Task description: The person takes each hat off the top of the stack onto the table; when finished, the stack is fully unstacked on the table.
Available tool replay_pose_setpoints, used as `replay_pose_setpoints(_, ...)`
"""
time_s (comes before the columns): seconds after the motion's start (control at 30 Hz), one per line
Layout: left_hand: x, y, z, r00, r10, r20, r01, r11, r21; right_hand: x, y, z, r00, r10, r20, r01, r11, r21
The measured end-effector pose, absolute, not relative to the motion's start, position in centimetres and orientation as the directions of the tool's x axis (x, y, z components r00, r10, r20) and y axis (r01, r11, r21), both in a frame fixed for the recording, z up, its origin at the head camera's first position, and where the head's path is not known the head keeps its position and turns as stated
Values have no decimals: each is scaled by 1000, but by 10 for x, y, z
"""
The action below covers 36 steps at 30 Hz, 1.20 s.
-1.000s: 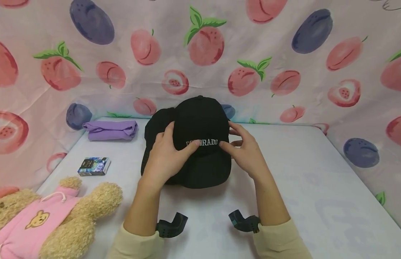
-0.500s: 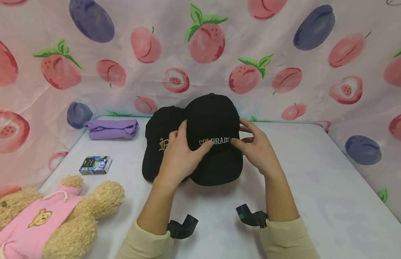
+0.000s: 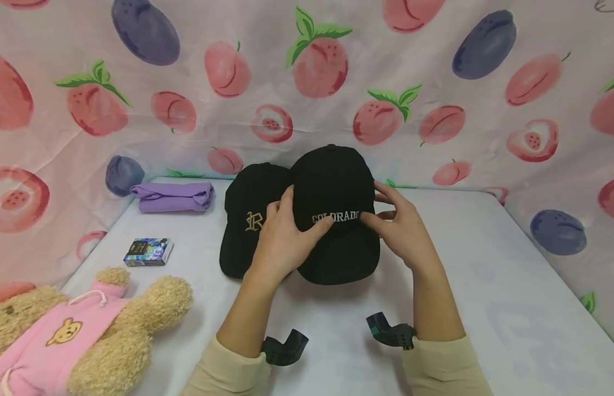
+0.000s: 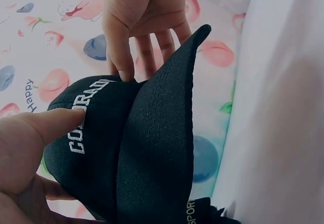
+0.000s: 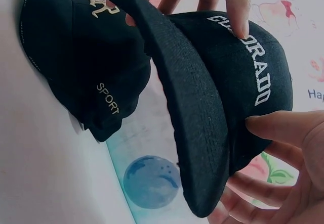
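Note:
Both hands hold a black baseball cap [image 3: 336, 256] with white COLORADO lettering, lifted off the table with its brim toward me. My left hand [image 3: 287, 236] grips its left side, thumb across the lettering and fingers round the crown. On the other side my right hand [image 3: 403, 228] pinches the cap, thumb at the end of the lettering, fingers behind. Behind and left of it a second black cap [image 3: 240, 242], with a gold letter R, sits on the table, partly covered by the first cap and my left hand. Gold SPORT lettering shows on this second cap [image 5: 114, 67] in the right wrist view.
A folded purple cloth [image 3: 173, 198] lies at the back left of the white table [image 3: 485, 286]. Nearer is a small blue patterned box [image 3: 148, 252]. A teddy bear [image 3: 64, 352] in pink lies at the front left. A fruit-print curtain [image 3: 322, 118] hangs behind.
Both hands have carried the COLORADO cap to the right, exposing the gold R on the second cap. The second cap stays in place.

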State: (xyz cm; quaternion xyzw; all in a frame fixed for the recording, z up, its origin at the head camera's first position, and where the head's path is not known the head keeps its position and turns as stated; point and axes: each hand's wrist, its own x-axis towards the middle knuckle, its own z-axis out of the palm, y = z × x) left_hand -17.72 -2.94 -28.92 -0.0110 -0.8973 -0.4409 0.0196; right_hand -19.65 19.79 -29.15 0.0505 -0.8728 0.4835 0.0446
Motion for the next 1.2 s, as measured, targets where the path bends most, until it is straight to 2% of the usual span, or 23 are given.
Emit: replay_pose_setpoints(1.2,-182,-10,-299,-999,32,13,29,593,805,-190,216,-287,-995,-25,92,-91,538,-838)
